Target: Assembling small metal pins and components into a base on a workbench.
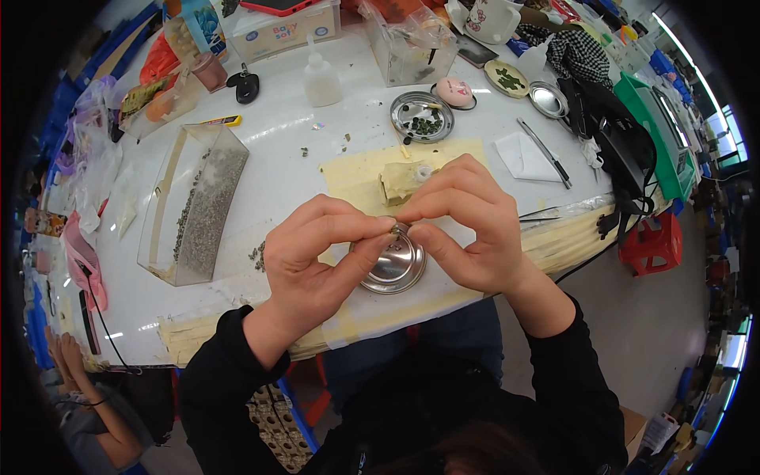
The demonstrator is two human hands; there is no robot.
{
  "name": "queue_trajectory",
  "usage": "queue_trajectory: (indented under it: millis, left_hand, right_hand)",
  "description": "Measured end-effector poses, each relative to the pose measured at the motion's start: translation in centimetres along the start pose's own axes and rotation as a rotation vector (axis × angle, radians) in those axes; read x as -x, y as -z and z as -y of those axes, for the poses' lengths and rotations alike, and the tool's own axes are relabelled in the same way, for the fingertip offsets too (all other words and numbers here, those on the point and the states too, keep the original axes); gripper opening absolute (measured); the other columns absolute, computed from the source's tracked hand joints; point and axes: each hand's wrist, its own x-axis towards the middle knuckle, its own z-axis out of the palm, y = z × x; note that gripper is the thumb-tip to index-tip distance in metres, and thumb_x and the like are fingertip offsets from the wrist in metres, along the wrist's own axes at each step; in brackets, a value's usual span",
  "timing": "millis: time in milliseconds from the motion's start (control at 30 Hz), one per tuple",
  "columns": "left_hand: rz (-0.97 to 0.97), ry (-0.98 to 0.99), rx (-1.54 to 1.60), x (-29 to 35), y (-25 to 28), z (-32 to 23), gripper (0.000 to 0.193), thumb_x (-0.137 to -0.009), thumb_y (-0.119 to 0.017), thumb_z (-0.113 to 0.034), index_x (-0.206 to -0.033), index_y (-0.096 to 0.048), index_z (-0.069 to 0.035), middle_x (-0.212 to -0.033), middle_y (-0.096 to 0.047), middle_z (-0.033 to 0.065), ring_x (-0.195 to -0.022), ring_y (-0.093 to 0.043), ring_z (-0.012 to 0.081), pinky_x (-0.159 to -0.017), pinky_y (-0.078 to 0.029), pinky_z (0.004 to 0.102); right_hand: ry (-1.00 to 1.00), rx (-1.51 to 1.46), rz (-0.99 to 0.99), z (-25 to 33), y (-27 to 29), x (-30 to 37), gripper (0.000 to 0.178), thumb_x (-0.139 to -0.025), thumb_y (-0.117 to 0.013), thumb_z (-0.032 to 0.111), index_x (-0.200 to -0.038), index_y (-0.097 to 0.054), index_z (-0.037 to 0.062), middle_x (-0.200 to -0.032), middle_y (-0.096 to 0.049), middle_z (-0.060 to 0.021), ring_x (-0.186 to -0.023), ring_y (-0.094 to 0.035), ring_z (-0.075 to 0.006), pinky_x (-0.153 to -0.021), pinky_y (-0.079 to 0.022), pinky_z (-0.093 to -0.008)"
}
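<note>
One head view: the left hand (315,252) has its fingers clamped on a small, dark greenish piece (394,229) above a round, polished metal dish (393,275). The right hand (476,226) holds its fingertips close beside it; whether they also grip cannot be told. Smooth white worktop (281,158) carries a yellow sheet (348,180) and, leftward, a transparent angular tray (169,188) of grey granules (218,182).

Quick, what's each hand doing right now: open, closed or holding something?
Left hand: closed, pinching a small dark piece.
Right hand: fingertips at that same piece; whether it grips cannot be told.
</note>
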Motion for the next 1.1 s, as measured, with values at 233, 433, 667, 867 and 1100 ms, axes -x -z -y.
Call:
queue_trajectory:
  millis: [233, 433, 667, 867, 1100]
  left_hand:
    - [0.020, -0.025, -0.068, 0.15, 0.04, -0.26, 0.024, -0.075, -0.075, 0.005, -0.097, -0.074, -0.005, -0.083, -0.064, 0.0054, -0.069, -0.061, 0.0117, -0.058, -0.047, 0.0231]
    - [0.049, -0.081, -0.110, 0.05, -0.07, -0.40, 0.025, -0.072, -0.074, 0.008, -0.095, -0.070, -0.001, -0.081, -0.062, 0.0069, -0.072, -0.058, 0.0149, -0.062, -0.043, 0.0250]
    - [0.064, -0.181, -0.185, 0.04, 0.17, -0.11, 0.027, -0.071, -0.076, 0.007, -0.095, -0.071, -0.003, -0.082, -0.063, 0.0065, -0.071, -0.059, 0.0166, -0.059, -0.045, 0.0260]
    - [0.079, -0.227, -0.204, -0.07, 0.23, -0.25, 0.028, -0.069, -0.078, 0.006, -0.095, -0.071, -0.003, -0.081, -0.064, 0.0060, -0.071, -0.059, 0.0172, -0.059, -0.045, 0.0267]
    - [0.064, -0.229, -0.213, -0.12, 0.21, -0.49, 0.029, -0.066, -0.079, 0.004, -0.093, -0.073, -0.004, -0.082, -0.064, 0.0050, -0.071, -0.061, 0.0190, -0.060, -0.048, 0.0286]
  right_hand:
    - [-0.171, -0.274, 0.101, -0.03, -0.30, 0.17, 0.009, -0.079, -0.074, 0.009, -0.086, -0.070, 0.0059, -0.080, -0.064, -0.0032, -0.075, -0.054, -0.0170, -0.066, -0.043, -0.0285]
    - [-0.239, -0.358, 0.114, -0.17, -0.12, 0.43, 0.008, -0.081, -0.074, 0.009, -0.086, -0.069, 0.0051, -0.078, -0.063, -0.0008, -0.071, -0.052, -0.0129, -0.061, -0.041, -0.0257]
    - [-0.464, -0.584, 0.246, 0.16, 0.38, 0.59, 0.007, -0.085, -0.068, -0.002, -0.091, -0.066, -0.0016, -0.090, -0.061, -0.0060, -0.082, -0.056, -0.0120, -0.070, -0.046, -0.0245]
    - [-0.543, -0.788, 0.210, 0.38, 0.06, 0.63, 0.008, -0.087, -0.066, -0.002, -0.094, -0.064, -0.0035, -0.094, -0.059, -0.0065, -0.081, -0.058, -0.0099, -0.066, -0.048, -0.0213]
    - [-0.697, -0.883, 0.269, 0.59, 0.59, 0.25, 0.006, -0.087, -0.066, -0.002, -0.092, -0.064, -0.0031, -0.093, -0.059, -0.0071, -0.070, -0.059, -0.0072, -0.052, -0.046, -0.0180]
